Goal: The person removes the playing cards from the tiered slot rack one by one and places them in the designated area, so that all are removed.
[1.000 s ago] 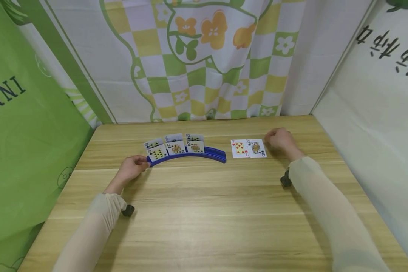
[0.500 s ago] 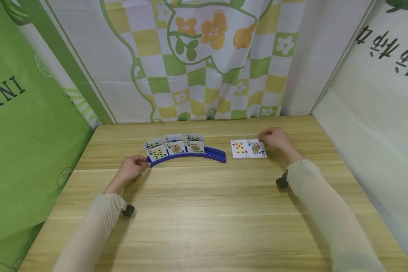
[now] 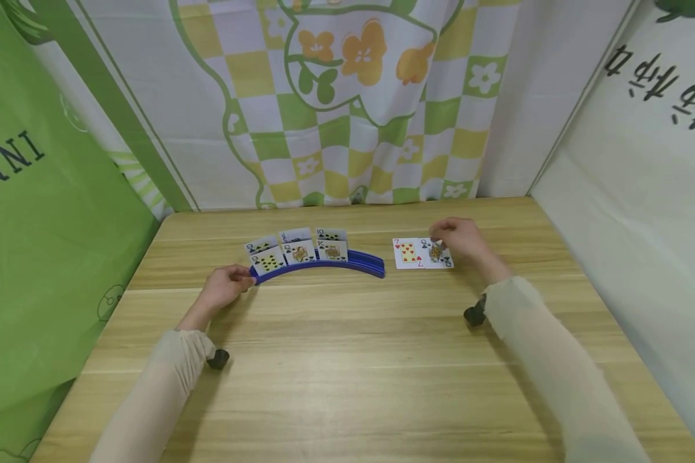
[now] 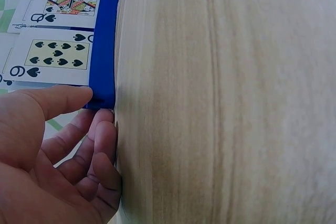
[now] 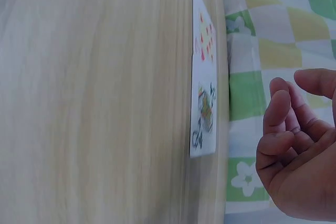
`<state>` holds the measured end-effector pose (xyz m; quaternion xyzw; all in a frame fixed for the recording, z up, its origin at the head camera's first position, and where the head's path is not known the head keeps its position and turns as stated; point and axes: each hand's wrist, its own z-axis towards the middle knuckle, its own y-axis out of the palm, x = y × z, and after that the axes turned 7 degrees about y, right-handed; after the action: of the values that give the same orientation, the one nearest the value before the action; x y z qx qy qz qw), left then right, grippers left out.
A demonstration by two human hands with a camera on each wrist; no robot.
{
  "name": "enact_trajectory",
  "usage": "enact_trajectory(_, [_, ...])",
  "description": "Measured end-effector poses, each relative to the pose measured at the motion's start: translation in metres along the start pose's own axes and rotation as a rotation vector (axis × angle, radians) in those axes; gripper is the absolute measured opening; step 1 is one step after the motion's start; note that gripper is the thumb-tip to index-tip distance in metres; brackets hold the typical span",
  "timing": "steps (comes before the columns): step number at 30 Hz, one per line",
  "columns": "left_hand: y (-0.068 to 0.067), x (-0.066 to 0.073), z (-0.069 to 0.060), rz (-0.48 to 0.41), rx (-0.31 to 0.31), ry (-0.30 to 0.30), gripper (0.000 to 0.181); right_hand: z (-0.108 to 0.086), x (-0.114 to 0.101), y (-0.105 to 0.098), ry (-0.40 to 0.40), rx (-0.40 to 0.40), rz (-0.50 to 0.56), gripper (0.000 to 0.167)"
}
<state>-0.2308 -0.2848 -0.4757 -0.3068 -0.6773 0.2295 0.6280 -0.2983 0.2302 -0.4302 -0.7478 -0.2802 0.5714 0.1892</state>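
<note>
- The wooden table [image 3: 347, 386] is reached over by two pale sleeves, the left [image 3: 150, 399] and the right [image 3: 562, 360]; a small black device is worn at each wrist, left [image 3: 218, 359] and right [image 3: 473, 314].
- The left end of the blue rack [image 3: 361, 262] is pinched by the left hand [image 3: 224, 287]: the thumb is laid on the front edge, and the other fingers are curled at the end.
- The rack is set on the table as a shallow arc, left of the two loose cards.
- In its front row are stood, from the left, a nine of spades [image 3: 268, 261], a queen of spades [image 3: 298, 252] and a king [image 3: 333, 251].
- Behind them are partly hidden a black card [image 3: 261, 244], a jack [image 3: 295, 234] and a ten [image 3: 331, 233].
- Near the rack's right end, a seven of hearts [image 3: 407, 253] and a loose queen [image 3: 433, 256] are laid flat, side by side; whether their edges overlap cannot be told.
- The loose queen's upper right corner is covered in the head view by the right hand [image 3: 462, 239], which is held above it, fingers loosely bent, thumb and forefinger parted, nothing gripped.
- The far side is closed off by a checked curtain [image 3: 347, 141].
</note>
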Motion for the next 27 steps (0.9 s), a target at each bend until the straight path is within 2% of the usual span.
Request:
enact_trajectory(7, [0.001, -0.001, 0.001, 0.001, 0.002, -0.004, 0.036, -0.005, -0.011, 0.011, -0.043, -0.001, 0.003, 0.036])
enact_trajectory(12, [0.001, -0.002, 0.001, 0.006, 0.002, -0.001, 0.036, -0.007, -0.015, 0.018, -0.054, -0.027, 0.064, 0.034])
enact_trajectory(27, [0.001, -0.002, 0.000, 0.014, 0.006, 0.011, 0.035, -0.017, -0.031, 0.035, -0.106, -0.054, 0.079, 0.034])
